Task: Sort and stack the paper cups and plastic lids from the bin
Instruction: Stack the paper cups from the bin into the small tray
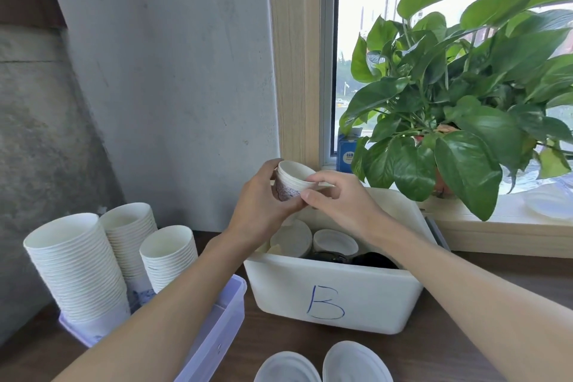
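The stacked cups (77, 260) and the held cup (291, 178) are matt white paper. The bin (335, 298) is smooth matt white plastic; the black lids (375, 259) inside look glossy. The container (217, 322) under the stacks is translucent lilac plastic. The table (449, 338) shows dark wood grain, the wall (170, 71) rough concrete, the leaves (465, 164) a waxy sheen.

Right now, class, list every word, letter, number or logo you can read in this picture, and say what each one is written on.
"B": handwritten in blue on the front wall of the white bin.
Print and a logo on the blue box on the windowsill: too small to read.
The held paper cup: a blue pattern only, no readable words.
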